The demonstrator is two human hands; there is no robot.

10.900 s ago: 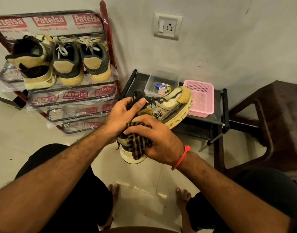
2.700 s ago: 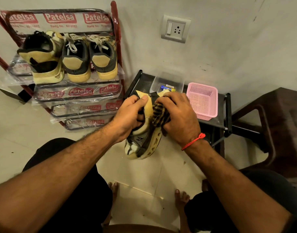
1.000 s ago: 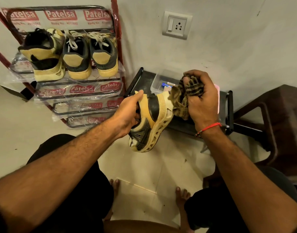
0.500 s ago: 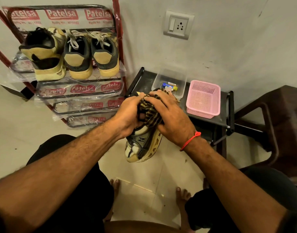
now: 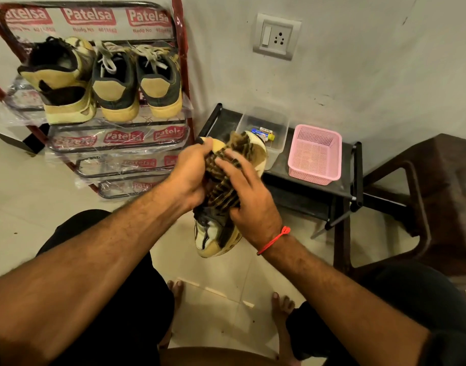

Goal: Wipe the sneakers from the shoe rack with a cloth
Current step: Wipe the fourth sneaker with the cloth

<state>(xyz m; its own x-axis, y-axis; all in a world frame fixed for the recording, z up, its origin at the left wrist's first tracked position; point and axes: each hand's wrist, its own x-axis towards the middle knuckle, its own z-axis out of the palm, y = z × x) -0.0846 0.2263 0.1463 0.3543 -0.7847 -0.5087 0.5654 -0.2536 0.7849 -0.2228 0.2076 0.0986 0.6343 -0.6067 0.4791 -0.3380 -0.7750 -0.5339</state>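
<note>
At far left, against the wall, the shoe rack point(image 5: 185, 75) carries three sneakers point(image 5: 115, 80) on its top shelf, heels outward, resting on loose plastic wrap. I judge that wrap a slip hazard: a shoe set back carelessly could slide off the shelf edge or knock its neighbour down.

Right of the rack, at mid-frame, my left hand point(image 5: 188, 175) grips the fourth sneaker point(image 5: 216, 233) at its upper end, fingers curled round it, with the toe hanging down over the floor point(image 5: 41, 196). Only one end is held, so a hard wiping stroke could twist the shoe out of the grip and drop it onto the bare feet point(image 5: 176, 289) directly below.

Just to the right, my right hand point(image 5: 250, 196) presses the checked cloth point(image 5: 221, 186) against the shoe. Its fingers are spread almost flat over the fabric, while the thumb appears to pinch the cloth's lower edge. With so little of the cloth gripped, it could bunch up, slide off, or snag in the laces.

Beyond the hands, the low desk point(image 5: 305, 191) holds a clear box point(image 5: 279, 133) and a pink basket point(image 5: 315, 154). The sneaker's heel is near the box; a wide stroke could strike it.
</note>
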